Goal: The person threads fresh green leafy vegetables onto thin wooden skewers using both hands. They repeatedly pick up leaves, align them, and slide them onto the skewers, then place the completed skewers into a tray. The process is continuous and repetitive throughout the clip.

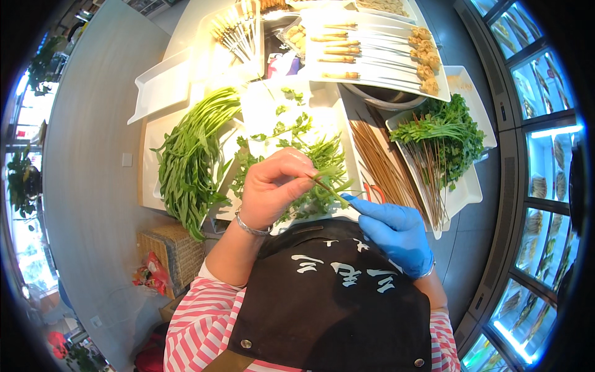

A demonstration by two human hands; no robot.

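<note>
My left hand (pixel 279 186), bare and with a bracelet at the wrist, pinches one end of a thin skewer (pixel 324 186) that carries green stems. At the other end, the blue-gloved fingers of my right hand (pixel 395 230) close on the skewer and stems. Below both hands, loose cilantro-like herbs (pixel 302 135) lie in a white tray (pixel 345 116). A bundle of long leafy greens (pixel 190 153) rests to the left. On the right, bare wooden skewers (pixel 383 158) lie beside a white dish (pixel 467 186) holding skewered leafy herbs (pixel 446 135).
Red-handled scissors (pixel 374 191) lie by the bare skewers. Farther back, a white tray (pixel 381 28) of wooden-handled metal skewers with food overhangs a metal pot (pixel 386 97). More handled skewers (pixel 239 35) fill another tray. Glass-doored cabinets (pixel 548 162) line the right side; a woven basket (pixel 172 251) stands lower left.
</note>
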